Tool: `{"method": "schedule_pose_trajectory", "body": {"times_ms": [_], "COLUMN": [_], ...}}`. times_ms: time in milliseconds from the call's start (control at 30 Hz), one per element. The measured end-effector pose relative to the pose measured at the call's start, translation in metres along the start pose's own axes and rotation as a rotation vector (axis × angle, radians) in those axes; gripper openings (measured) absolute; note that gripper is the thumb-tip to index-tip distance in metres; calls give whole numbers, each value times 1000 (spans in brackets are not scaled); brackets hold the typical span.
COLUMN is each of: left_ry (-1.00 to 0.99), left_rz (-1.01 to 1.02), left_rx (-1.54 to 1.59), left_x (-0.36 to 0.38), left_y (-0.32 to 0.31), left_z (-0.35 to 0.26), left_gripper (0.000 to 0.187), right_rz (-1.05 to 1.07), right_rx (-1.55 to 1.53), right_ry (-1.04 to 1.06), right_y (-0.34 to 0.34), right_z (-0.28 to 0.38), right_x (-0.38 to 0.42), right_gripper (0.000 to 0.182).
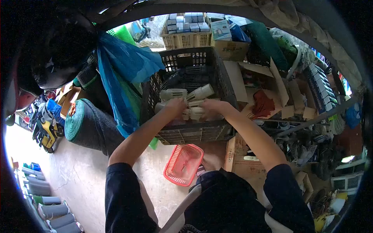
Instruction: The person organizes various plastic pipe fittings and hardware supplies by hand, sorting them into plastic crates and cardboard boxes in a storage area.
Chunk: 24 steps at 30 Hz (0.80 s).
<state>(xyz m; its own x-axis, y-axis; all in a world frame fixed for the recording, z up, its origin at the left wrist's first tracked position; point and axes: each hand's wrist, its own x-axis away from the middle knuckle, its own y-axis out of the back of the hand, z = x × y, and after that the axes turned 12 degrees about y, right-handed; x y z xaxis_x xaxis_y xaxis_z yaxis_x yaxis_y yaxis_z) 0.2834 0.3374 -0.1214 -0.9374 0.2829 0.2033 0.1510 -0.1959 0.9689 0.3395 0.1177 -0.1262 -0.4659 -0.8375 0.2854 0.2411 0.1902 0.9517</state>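
Both hands are inside a black plastic crate [194,134]. My left hand [177,107] has its fingers curled against pale, slotted plastic fittings, closed around one of them. My right hand [213,108] is beside it, touching the same group, its fingers smeared by motion. One pale slotted fitting [201,92] leans up between and beyond the hands. Another lies just past my left hand, a pale fitting [173,94] on its side. Dark slotted fittings [194,79] fill the far part of the crate.
Blue plastic sheeting [120,70] hangs over the crate's left side. A red basket [167,171] stands on the floor below. An open cardboard box [279,83] is to the right, a mesh roll [91,124] to the left. Behind is a beige crate [186,40] of small boxes.
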Motion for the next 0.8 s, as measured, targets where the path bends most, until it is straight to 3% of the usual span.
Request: {"method": "schedule_pose_trajectory", "body": {"times_ms": [67,167,267,367,467,567,667,767,800], "left_ry": [32,95,-47,-86,32,-79,-137,1,-21], "left_rz": [50,180,68,54,294,157,-26,180,137], "left_rx": [-54,52,215,252,147,68,150,112,167], "left_x": [-7,-9,-10,0,4,3,2,-8,-10], "left_y": [5,26,-14,-3,32,12,-12,1,-3], "left_z": [-5,-4,16,13,-2,1,8,7,10], "left_gripper": [58,70,82,88,90,87,71,62,62], "right_rz": [263,435,390,360,374,261,246,276,247], "right_rx": [-145,-72,106,-11,87,158,189,131,129], "right_ry": [82,43,-9,-46,-65,30,9,-59,-64], "right_y": [8,42,18,23,25,38,29,32,26], "right_z": [-14,12,10,7,20,34,37,33,30], "right_x": [-15,-2,-13,-8,-10,7,5,3,0], "right_gripper": [75,73,69,66,63,25,48,43,44]}}
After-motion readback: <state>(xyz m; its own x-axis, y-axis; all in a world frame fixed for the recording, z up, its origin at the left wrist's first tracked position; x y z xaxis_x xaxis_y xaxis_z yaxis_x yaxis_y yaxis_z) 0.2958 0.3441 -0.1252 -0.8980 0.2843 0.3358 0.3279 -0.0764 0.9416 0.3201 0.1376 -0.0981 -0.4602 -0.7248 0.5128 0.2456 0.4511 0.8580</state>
